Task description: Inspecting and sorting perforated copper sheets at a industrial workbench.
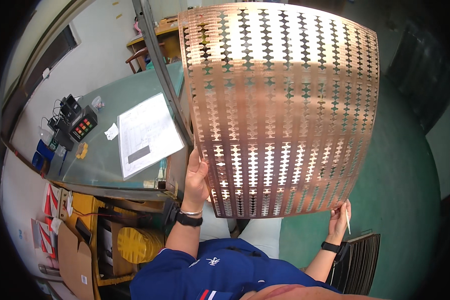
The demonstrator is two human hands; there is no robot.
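A large, thin copper-coloured sheet (280, 115) is held up in front of me, slightly bowed. Rows of wavy-edged cut-outs run across it, and light and the green floor show through them. My left hand (197, 179) grips its left edge low down, thumb in front and the other fingers mostly hidden behind. At the lower right corner, my right hand (339, 222) pinches the sheet. A thin, pale, pen-like stick (349, 225) pokes out from that same hand, pointing downward.
Left of the sheet, a glass-topped table (92, 167) bears papers (150, 132), a black device with coloured buttons (83, 123) and small items. A metal post (160, 60) rises at its edge. Below are a yellow roll (137, 245) and cardboard (75, 262). Dark stacked sheets (360, 262) stand lower right.
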